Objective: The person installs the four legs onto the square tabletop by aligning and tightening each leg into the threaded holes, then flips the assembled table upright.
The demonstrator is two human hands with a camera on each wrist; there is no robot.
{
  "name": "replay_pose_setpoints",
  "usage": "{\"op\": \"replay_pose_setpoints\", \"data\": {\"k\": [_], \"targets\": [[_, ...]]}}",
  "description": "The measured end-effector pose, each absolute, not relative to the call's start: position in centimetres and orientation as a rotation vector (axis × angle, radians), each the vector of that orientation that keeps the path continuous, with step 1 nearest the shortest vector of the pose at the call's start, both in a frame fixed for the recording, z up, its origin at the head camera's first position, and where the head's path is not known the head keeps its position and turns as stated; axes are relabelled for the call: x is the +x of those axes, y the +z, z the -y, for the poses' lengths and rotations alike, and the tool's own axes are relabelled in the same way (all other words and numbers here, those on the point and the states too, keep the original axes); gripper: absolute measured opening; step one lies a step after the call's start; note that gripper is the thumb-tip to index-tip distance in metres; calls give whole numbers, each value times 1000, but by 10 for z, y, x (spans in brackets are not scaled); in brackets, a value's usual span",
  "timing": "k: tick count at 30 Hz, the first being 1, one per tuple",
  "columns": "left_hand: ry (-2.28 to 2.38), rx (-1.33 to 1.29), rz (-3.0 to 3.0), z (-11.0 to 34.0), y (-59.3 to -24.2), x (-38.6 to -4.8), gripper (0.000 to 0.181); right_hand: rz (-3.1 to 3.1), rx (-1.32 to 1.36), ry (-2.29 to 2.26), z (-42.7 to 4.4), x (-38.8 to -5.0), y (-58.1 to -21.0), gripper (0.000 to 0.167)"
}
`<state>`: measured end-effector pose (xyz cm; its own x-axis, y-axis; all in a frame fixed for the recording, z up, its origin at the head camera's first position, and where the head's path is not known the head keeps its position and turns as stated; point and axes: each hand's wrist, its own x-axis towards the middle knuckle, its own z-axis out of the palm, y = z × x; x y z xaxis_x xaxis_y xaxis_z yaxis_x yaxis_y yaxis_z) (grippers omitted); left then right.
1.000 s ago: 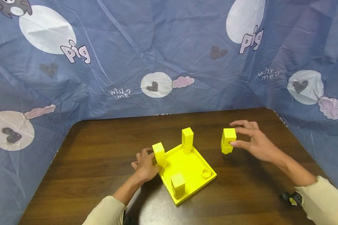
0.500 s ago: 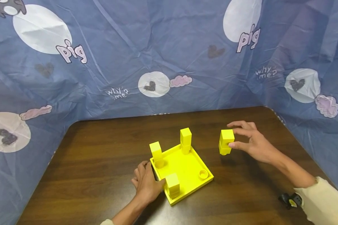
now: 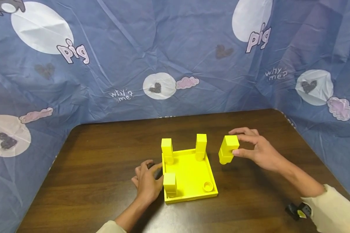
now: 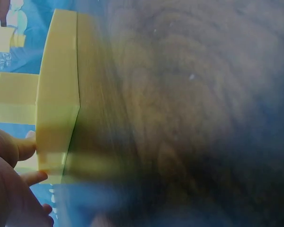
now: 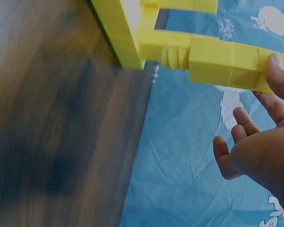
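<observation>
A shallow square yellow tray-like piece [image 3: 191, 179] lies on the table with its rim up. Three yellow blocky legs stand at its corners: far left [image 3: 167, 150], far right [image 3: 201, 145] and near left [image 3: 170, 183]. At the near right corner a round threaded socket [image 3: 208, 186] shows. My left hand [image 3: 148, 183] touches the tray's left rim with thumb and finger, beside the near left leg. My right hand [image 3: 261, 150] pinches another yellow leg [image 3: 228, 149] by its upper part, tilted above the table right of the tray. In the right wrist view this leg's threaded end [image 5: 175, 56] shows.
The brown wooden table [image 3: 105, 161] ends at a blue patterned cloth [image 3: 192, 48] hung behind and beside it. Beige sleeves [image 3: 332, 207] cover the forearms. A black device [image 3: 298, 211] is at the right wrist.
The tray and its legs have turned clockwise, its sides now squarer to me. My left hand has shifted along the left rim. My right hand has brought its leg left and nearer, more tilted.
</observation>
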<state>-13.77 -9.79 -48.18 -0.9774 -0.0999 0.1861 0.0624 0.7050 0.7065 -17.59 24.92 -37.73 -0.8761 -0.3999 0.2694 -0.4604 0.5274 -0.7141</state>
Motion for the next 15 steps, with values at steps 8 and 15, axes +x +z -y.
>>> {"op": "replay_pose_setpoints", "data": {"k": [8,15], "targets": [[-1145,44,2703,101,-481,-139,36,2702,790,1395,-237,-168,-382,27],[-1157,41,2709,102,-481,-138,37,2731,802,1430,-230,-163,-386,28]]}}
